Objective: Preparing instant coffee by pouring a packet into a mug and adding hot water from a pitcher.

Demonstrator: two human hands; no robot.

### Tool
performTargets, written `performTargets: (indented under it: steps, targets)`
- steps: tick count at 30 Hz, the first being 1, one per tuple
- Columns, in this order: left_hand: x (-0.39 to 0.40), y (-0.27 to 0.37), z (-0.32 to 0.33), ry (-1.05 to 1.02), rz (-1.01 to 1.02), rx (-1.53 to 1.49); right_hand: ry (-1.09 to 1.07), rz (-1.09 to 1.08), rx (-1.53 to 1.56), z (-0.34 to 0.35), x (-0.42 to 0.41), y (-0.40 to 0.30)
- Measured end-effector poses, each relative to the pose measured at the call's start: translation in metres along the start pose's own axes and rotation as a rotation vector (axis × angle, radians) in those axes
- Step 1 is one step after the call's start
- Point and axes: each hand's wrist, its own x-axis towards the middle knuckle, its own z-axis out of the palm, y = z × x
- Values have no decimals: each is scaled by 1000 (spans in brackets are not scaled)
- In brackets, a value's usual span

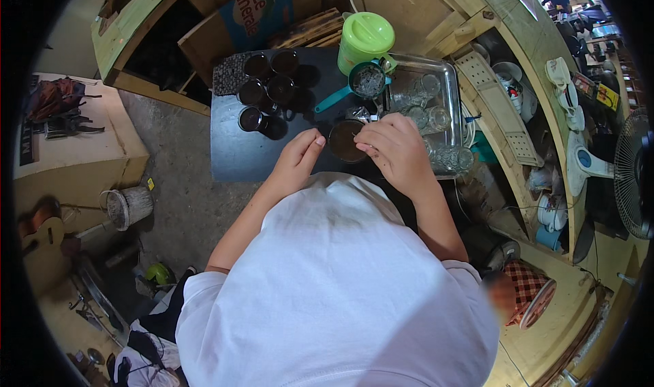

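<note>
In the head view a round vessel of brown liquid stands at the near part of a dark table, between my hands. My left hand is curled at its left, thumb against the fingers; whether something is in it is hidden. Over the vessel's right rim, my right hand has its fingertips pinched together on something thin, too small to name. Just beyond lies a crumpled shiny packet. A teal-handled strainer with pale contents rests farther back, beside a green lidded plastic pitcher.
Several glass mugs of dark liquid stand at the table's left. Empty glass mugs lie on a metal tray at the right. Wooden shelving curves along the right, with a fan. A bucket stands on the floor at the left.
</note>
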Motion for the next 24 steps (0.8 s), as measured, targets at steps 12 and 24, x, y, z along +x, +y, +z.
performTargets:
  steps: [12,24]
  targets:
    - [1,2,2,0,24,2,5,14,56,0,1,-1]
    - [3,4,3,11,-31,-19,41,68,82,3,4,4]
